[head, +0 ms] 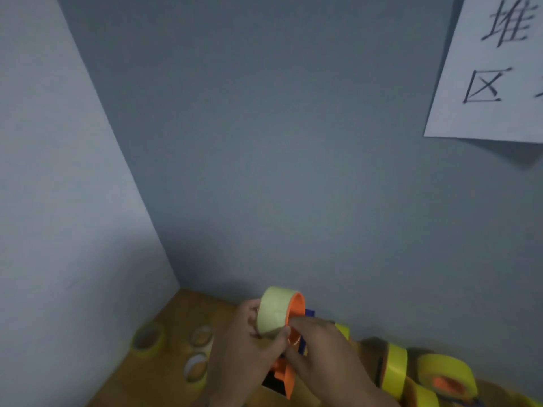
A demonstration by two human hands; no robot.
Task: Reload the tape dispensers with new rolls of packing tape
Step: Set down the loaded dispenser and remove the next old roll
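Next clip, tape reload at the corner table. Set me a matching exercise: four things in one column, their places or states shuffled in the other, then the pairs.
Things:
1. pale tape roll
2. orange dispenser
3. yellow roll
4. paper sign

Places or states:
A. hangs on the wall, upper right
B. lies alone on the table near the left corner
C. gripped by the left hand, seated on the orange hub
D. low between both hands, right hand touching its hub

Pairs: 1-C, 2-D, 3-B, 4-A

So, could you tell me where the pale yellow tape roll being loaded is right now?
Low in the head view, just right of centre: the pale yellow tape roll sits on the orange dispenser, held between the left hand and right hand.
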